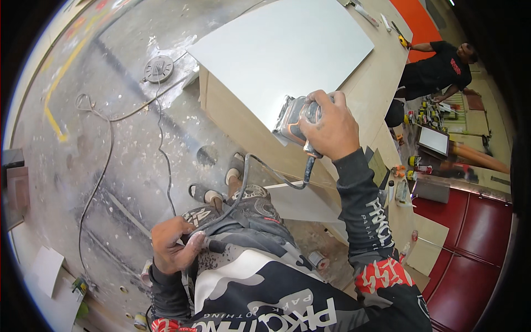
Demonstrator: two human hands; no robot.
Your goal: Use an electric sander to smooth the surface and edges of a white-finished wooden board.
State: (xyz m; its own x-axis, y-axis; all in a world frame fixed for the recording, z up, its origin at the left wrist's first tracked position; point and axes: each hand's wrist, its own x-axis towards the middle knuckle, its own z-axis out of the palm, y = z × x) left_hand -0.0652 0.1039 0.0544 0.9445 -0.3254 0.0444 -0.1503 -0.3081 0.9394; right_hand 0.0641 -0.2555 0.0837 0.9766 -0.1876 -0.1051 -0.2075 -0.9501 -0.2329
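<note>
My right hand grips a dusty black-and-grey power sander at the near edge of a white flat panel. The panel lies on a light wooden worktable. From the sander's rear a dark power cord hangs in a loop and runs back across my lap. My left hand, low beside my waist, is closed around that cord. Past this hand the cord continues over the floor toward a round grey cord reel. The sander's underside is hidden.
Another cord snakes over the paint-spotted concrete floor. A can stands beneath the table. Tubes and a yellow-handled tool lie at the table's far edge. A person in black stands at the right, near cluttered cans.
</note>
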